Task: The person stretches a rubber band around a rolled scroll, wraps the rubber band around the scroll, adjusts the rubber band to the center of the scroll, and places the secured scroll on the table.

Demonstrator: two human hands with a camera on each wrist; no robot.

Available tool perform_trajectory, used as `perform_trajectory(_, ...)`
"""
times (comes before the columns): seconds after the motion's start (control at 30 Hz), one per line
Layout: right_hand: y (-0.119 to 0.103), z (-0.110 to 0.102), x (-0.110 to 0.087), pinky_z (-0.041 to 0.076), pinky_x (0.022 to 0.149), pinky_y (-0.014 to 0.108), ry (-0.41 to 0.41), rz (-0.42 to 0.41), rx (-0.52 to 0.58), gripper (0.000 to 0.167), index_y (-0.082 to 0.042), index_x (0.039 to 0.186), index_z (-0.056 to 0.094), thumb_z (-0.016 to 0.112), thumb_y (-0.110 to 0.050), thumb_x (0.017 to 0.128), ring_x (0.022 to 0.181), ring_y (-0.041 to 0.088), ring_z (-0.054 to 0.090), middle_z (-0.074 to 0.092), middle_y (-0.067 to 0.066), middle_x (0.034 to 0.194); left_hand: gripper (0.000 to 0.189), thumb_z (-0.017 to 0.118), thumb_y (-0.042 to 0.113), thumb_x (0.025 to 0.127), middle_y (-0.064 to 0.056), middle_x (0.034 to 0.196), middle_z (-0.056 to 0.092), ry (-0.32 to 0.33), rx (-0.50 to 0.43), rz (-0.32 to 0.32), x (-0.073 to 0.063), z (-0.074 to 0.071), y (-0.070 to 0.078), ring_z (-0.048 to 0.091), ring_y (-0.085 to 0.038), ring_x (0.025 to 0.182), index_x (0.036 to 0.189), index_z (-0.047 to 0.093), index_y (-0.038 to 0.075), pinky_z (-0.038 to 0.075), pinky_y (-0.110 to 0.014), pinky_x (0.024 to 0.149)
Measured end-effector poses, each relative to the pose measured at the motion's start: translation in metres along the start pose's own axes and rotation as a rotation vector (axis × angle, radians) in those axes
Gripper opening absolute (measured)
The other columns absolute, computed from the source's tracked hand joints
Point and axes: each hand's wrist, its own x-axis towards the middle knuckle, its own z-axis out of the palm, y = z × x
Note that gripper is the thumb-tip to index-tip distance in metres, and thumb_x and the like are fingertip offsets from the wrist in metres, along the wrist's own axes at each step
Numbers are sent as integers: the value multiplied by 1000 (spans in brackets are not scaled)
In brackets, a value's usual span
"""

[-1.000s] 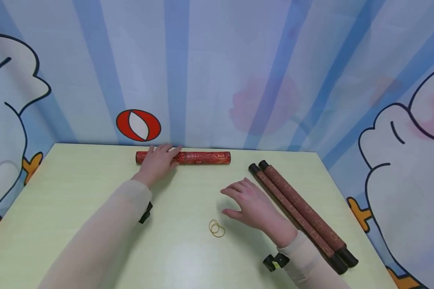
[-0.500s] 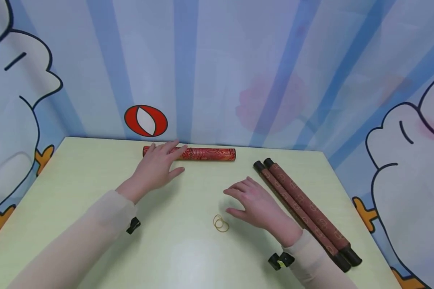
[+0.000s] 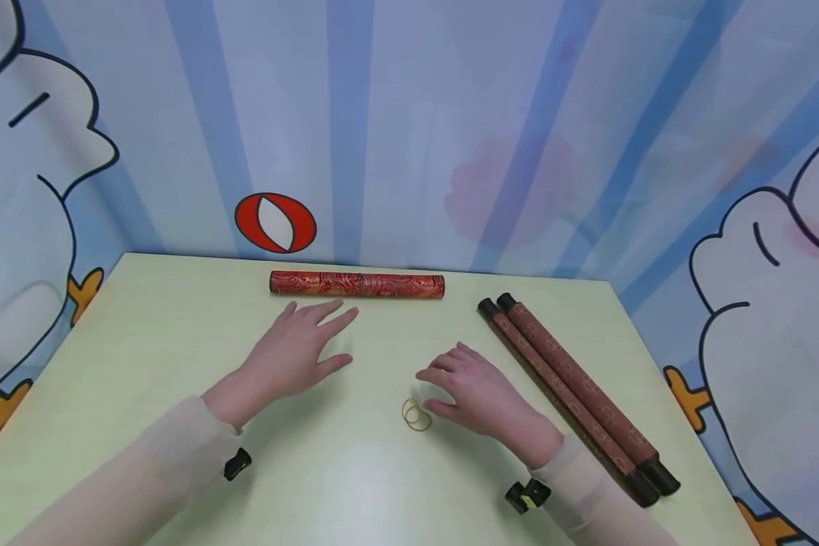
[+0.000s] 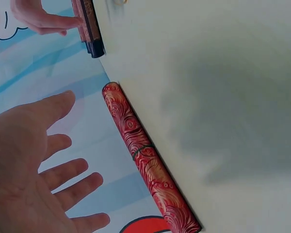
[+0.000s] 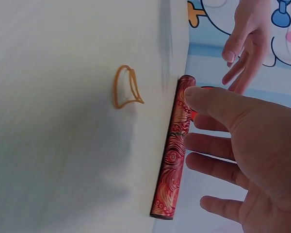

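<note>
Draws left hand (image 3: 288,355) back off red roll (image 3: 357,284). Holds nothing, with fingers loose on both hands. Has thin yellow loops (image 3: 417,415) just left of nearer right hand (image 3: 476,396), by its thumb.

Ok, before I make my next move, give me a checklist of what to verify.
1. Left grip empty: ok, fingers spread.
2. Right grip empty: ok.
3. Red patterned roll lying flat, untouched by either grip: ok.
4. Dark band round the roll's middle tight: cannot tell.
5. Yellow rubber band loops lying apart: not ok, they overlap.
6. Brown patterned scrolls clear of the right sleeve: cannot tell, they meet in the head view.
</note>
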Motion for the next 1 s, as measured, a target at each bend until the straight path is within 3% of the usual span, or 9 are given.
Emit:
perform_trajectory(0.23, -1, 19, 2, 56, 102, 42, 36, -85, -17, 27, -12, 111, 80, 90, -24, 88, 96, 20, 68, 74, 0, 100, 70, 83, 35, 96, -18, 154, 59, -38, -30, 10, -13, 9, 9, 58, -38, 140, 156, 56, 12, 33, -74, 119)
perform_trajectory(0.43, -3, 30, 2, 56, 88, 35, 89, -136, -8, 17, -14, 97, 80, 91, -20, 87, 85, 17, 63, 69, -3, 89, 67, 83, 34, 95, -16, 151, 62, -64, -60, 28, -20, 16, 16, 60, -37, 138, 154, 59, 12, 36, -73, 118)
perform_trajectory(1.0, -8, 43, 2, 56, 88, 34, 7, -118, -32, 12, -17, 93, 77, 89, -15, 89, 83, 15, 60, 67, -3, 89, 62, 82, 35, 96, -16, 150, 62, -64, -77, 73, -33, 26, 22, 60, -36, 138, 151, 62, 11, 38, -73, 117)
